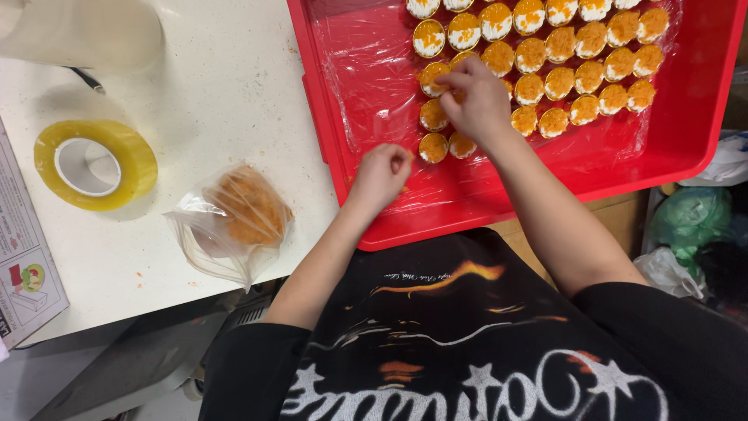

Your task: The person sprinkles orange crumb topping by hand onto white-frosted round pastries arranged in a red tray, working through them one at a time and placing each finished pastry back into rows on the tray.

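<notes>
A red tray (693,148) lined with clear plastic film holds several small round cups topped with orange crumbs (557,74), set in rows. My right hand (475,101) reaches over the lower-left cups, fingertips pinched above one cup (433,78). My left hand (382,173) rests at the tray's near-left part, fingers curled with orange crumbs between the tips, close to a cup (433,146). A clear plastic bag of orange crumbs (238,214) lies on the white table to the left of the tray.
A wide roll of yellowish clear tape (95,164) lies on the white table (218,86). A printed cardboard box (23,265) sits at the left edge. Plastic bags, green and white (693,226), are heaped at the right, below the tray.
</notes>
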A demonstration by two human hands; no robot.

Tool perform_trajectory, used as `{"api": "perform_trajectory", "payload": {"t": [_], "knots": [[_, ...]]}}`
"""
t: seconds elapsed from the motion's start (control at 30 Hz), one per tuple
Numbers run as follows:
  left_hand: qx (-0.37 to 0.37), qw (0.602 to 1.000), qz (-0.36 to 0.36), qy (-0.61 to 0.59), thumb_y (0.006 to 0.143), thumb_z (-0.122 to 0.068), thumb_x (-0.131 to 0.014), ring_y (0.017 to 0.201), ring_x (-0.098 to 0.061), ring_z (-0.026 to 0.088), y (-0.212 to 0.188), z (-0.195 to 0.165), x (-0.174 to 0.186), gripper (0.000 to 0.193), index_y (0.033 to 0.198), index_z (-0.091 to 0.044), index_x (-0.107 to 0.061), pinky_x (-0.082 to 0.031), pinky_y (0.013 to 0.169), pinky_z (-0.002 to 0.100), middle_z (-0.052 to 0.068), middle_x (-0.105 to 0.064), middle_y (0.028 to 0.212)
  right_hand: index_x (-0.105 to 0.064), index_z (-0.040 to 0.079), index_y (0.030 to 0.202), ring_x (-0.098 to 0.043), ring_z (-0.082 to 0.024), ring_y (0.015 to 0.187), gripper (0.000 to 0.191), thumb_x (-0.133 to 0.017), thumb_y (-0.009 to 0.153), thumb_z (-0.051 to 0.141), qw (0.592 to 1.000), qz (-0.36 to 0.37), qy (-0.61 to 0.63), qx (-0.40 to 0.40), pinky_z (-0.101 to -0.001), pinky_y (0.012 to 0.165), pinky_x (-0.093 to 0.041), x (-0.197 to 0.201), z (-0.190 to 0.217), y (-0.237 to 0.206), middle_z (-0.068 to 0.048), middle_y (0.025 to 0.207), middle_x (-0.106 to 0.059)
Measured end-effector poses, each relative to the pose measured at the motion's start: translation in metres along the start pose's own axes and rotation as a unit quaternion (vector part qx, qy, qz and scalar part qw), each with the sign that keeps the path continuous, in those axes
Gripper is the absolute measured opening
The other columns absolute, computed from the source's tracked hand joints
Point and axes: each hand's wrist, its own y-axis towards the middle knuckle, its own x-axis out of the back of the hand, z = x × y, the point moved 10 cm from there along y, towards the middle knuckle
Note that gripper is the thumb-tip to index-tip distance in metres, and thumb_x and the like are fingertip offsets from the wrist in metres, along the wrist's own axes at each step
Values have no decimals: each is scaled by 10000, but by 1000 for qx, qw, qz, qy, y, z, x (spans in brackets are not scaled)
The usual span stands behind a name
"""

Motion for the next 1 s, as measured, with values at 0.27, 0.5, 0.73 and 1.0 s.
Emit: {"api": "perform_trajectory", "payload": {"t": [0.27,0.5,0.73,1.0], "knots": [[-38,994,-46,-96,973,-155,-675,805,-697,131,6,2,10,167,1020,4,-699,-569,747,289,80,-738,923,-767,57,1041,-671,-190,835,180,-780,881,139,977,142,155,34,-314,718,-530,-27,32,-51,-84,962,-726],[14,984,-4,-177,1001,-171,-650,714,-643,77,7,12,1,170,1046,-12,-689,-576,633,262,28,-686,825,-770,58,978,-658,-144,728,152,-771,887,180,963,172,195,-70,-297,625,-506,-53,19,-61,-67,883,-716],[-3,985,-32,-168,982,-166,-679,703,-635,70,6,7,8,182,1076,-12,-699,-566,630,246,13,-689,829,-751,43,953,-627,-129,720,122,-749,887,145,963,146,209,-84,-297,628,-494,-49,6,-52,-66,860,-723],[-25,991,-49,-123,965,-188,-695,809,-627,92,4,0,11,220,1101,-17,-725,-554,755,255,27,-734,941,-772,46,898,-703,-198,720,129,-794,897,174,994,48,64,-73,-342,663,-548,-2,-20,9,-83,866,-749]]}}
